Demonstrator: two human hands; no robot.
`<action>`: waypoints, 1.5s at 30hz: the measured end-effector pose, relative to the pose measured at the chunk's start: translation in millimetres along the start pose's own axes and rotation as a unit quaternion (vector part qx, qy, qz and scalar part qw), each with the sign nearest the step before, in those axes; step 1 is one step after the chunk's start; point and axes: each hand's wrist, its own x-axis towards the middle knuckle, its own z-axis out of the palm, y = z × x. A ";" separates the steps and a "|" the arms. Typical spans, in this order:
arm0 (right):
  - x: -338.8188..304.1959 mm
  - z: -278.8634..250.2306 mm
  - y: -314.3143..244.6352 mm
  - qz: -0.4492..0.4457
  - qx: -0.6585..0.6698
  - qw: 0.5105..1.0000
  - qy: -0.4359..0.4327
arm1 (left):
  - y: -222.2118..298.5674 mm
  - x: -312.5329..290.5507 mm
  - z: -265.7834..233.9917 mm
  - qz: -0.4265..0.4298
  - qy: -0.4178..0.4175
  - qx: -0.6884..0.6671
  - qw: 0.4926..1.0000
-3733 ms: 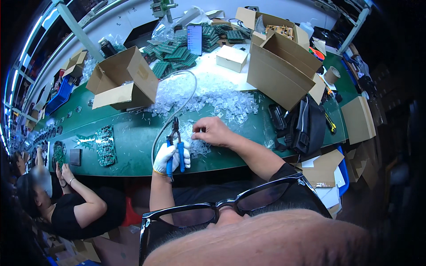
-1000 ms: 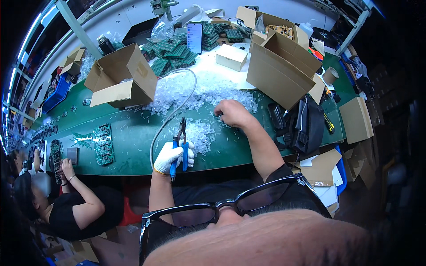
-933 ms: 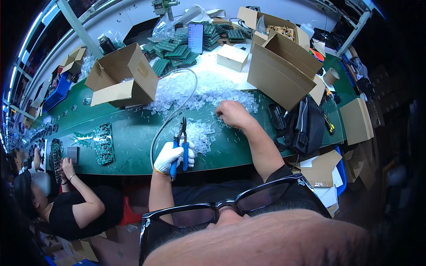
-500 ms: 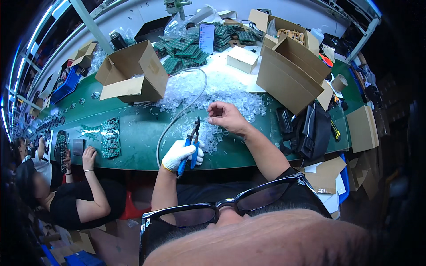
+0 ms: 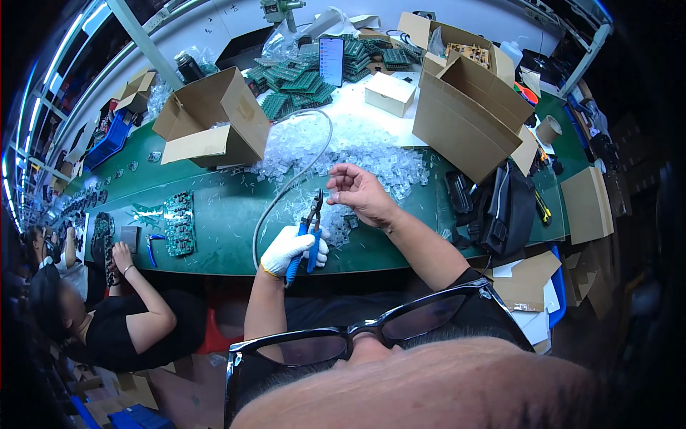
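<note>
My left hand [image 5: 288, 250], in a white glove, is closed around blue-handled cutting pliers [image 5: 313, 227]. Their jaws point up and away from me, above the green table. Just right of the jaw tips is my bare right hand [image 5: 361, 198], its thumb and index finger pinched together and its other fingers curled. Whatever sits in that pinch is too small to make out. Under and beyond both hands spreads a heap of small clear plastic pieces [image 5: 371, 159], with a looser patch [image 5: 336, 230] close below my right hand.
A grey hose [image 5: 266, 214] curves past my left hand. Open cardboard boxes [image 5: 207, 146] [image 5: 464, 121] flank the heap. Green circuit boards [image 5: 300, 79] and a phone [image 5: 331, 63] are behind. A black bag [image 5: 504, 214] lies right. A co-worker's hand [image 5: 123, 256] works at left.
My right hand has shifted slightly left, nearer the plier tips; the pliers have hardly moved. At left, the co-worker's hand has drawn left, and a blue-handled tool now shows on the table there.
</note>
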 end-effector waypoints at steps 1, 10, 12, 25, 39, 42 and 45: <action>-0.5 3.1 -1.5 -0.006 0.005 1.000 0.014 | 0.5 -0.5 0.2 0.000 0.001 0.000 1.000; 2.0 -2.1 2.6 -0.012 -0.029 0.998 0.051 | 3.3 -1.0 2.5 -0.010 -0.005 0.006 1.000; 1.6 -1.2 2.9 -0.014 -0.043 0.997 0.057 | 2.9 -0.9 2.0 -0.013 -0.002 0.001 1.000; 0.7 -1.9 6.8 -0.009 -0.076 0.994 0.074 | 9.7 -3.6 17.1 -0.034 0.061 0.076 0.995; -6.2 10.5 3.9 -0.059 -0.497 0.863 -0.060 | -11.6 -2.6 -21.2 0.059 -0.039 -0.121 0.990; -6.8 5.6 -8.3 -0.116 -0.539 0.833 -0.043 | -10.3 -0.1 -20.5 0.046 -0.054 -0.090 0.993; -5.2 -22.3 -36.3 -0.084 -0.610 0.786 0.048 | -6.2 3.3 -14.8 0.055 -0.069 -0.099 0.991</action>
